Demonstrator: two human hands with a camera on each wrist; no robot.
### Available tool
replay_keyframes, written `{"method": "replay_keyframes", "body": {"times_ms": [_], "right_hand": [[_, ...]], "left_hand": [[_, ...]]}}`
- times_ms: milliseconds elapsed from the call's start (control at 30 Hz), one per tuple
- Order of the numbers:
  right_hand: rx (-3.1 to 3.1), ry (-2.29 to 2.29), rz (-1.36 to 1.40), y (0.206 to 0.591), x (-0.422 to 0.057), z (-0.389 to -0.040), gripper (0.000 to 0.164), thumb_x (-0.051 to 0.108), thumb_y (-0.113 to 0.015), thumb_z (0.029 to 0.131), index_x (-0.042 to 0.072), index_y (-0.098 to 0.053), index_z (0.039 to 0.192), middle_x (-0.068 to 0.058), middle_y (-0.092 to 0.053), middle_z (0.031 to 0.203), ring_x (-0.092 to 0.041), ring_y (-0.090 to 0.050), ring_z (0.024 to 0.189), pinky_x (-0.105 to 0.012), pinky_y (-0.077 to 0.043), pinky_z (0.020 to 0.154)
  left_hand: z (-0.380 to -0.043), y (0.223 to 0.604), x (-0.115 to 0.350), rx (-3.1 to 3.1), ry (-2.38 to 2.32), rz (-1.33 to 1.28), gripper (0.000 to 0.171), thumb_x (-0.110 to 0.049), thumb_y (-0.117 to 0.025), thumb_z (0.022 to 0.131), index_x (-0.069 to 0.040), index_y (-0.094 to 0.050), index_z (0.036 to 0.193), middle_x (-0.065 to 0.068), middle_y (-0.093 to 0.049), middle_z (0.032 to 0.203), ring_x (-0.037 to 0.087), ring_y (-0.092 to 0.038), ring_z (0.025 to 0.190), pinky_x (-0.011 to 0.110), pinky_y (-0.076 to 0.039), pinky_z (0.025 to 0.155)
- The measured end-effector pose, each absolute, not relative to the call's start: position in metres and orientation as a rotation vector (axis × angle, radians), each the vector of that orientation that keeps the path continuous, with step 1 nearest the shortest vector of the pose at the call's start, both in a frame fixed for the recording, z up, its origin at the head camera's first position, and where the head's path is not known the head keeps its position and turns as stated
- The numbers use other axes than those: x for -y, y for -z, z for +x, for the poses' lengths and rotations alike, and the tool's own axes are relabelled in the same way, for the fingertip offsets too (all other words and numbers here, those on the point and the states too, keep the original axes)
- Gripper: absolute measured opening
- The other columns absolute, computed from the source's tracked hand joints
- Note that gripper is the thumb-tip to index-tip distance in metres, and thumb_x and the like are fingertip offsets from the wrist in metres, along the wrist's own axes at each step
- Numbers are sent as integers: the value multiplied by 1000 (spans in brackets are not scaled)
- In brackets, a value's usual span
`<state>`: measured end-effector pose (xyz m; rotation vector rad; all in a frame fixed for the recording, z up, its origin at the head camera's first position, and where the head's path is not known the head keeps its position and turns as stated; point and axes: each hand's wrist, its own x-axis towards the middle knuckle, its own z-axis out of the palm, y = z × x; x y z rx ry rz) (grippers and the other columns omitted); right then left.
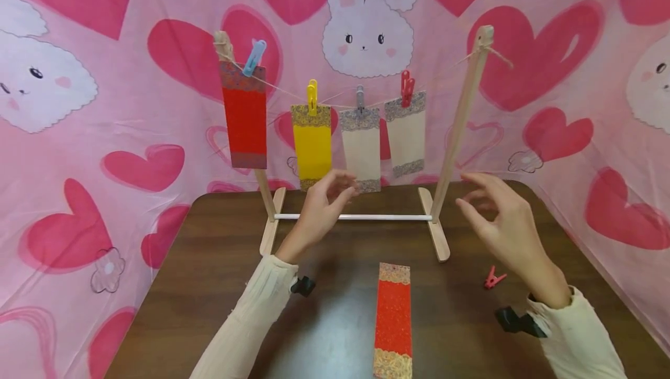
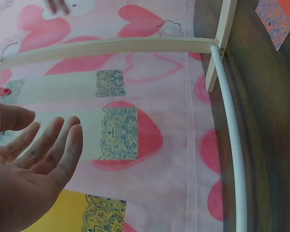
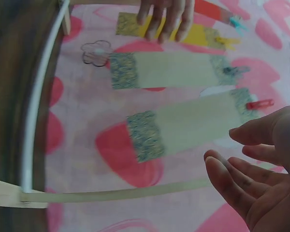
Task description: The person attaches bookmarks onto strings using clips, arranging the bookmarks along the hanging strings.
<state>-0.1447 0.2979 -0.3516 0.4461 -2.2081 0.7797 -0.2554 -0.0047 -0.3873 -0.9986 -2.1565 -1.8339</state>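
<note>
My left hand (image 1: pixel 325 201) hovers in front of the hanging yellow card (image 1: pixel 312 146) and the nearer white card (image 1: pixel 361 143), its fingers loosely bent around nothing. Out to the right, my right hand (image 1: pixel 499 222) is raised beside the rack's right post, also holding nothing, thumb and fingers apart. A second white card (image 1: pixel 407 132) hangs by a red clothespin (image 1: pixel 407 89). Yellow (image 1: pixel 312 97) and grey (image 1: pixel 360 100) clothespins hold the cards left of it. At the far left a red card (image 1: pixel 246 117) hangs from a blue clothespin (image 1: pixel 255 58).
On the brown table (image 1: pixel 225 286) lies another red card (image 1: pixel 394 315) with gold patterned ends. A loose red clothespin (image 1: pixel 494 278) lies below my right hand. The wooden rack has a right post (image 1: pixel 463 117) and a white bottom bar (image 1: pixel 387 217). A pink heart-print cloth (image 1: pixel 125 193) hangs behind.
</note>
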Motion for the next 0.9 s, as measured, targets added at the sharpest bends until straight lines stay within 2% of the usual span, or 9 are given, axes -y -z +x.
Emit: {"method": "replay_keyframes", "body": {"times_ms": [167,300,433,567,700,800,900], "right_hand": [[2245,-802,364,374,-303,-134,50,-9,-79,77,7,-67,123,-2,-67,99,9,-59,84,-3,-46,75],[2255,-821,287,388,-309,-126,46,-8,-78,77,7,-69,120,-1,-67,99,13,-59,83,-3,-45,76],[2269,-836,223,400,-318,-118,43,-8,-77,78,6,-70,118,10,-64,101,15,-58,84,-2,-45,76],[2284,-861,145,412,-328,-108,40,-7,-76,81,7,-70,118,21,-61,103,15,-59,84,-2,-44,75],[2282,-963,5,426,-338,-96,36,-4,-75,84,7,-71,117,21,-66,96,14,-62,79,-3,-45,70],[2258,-1077,-122,438,-346,-88,34,-4,-75,85,3,-70,117,20,-69,89,10,-65,77,-6,-48,66],[2225,-1158,-250,451,-353,-83,31,-3,-74,86,-2,-69,117,21,-70,91,9,-66,81,-7,-49,67]], "left_hand": [[-246,394,14,2188,1796,-981,24,0,-65,95,2,-60,118,12,-69,106,23,-68,97,43,-56,89],[-239,399,21,2255,1752,-952,24,-7,-67,95,-5,-62,118,5,-69,107,19,-67,98,42,-55,90],[-234,404,27,2310,1713,-931,23,-10,-67,95,-10,-63,118,3,-70,107,18,-66,98,44,-55,87],[-232,412,30,2348,1688,-914,24,-8,-67,95,-8,-63,119,3,-70,108,16,-65,100,42,-56,84],[-230,419,32,2366,1709,-922,25,-6,-66,95,-2,-62,119,8,-69,110,17,-65,101,39,-56,86],[-227,425,34,2389,1707,-925,23,-7,-66,96,-2,-62,118,7,-67,110,18,-66,99,38,-56,86],[-225,432,34,2413,1684,-933,22,-6,-66,95,-4,-62,116,4,-67,110,18,-66,98,36,-56,84]]}}
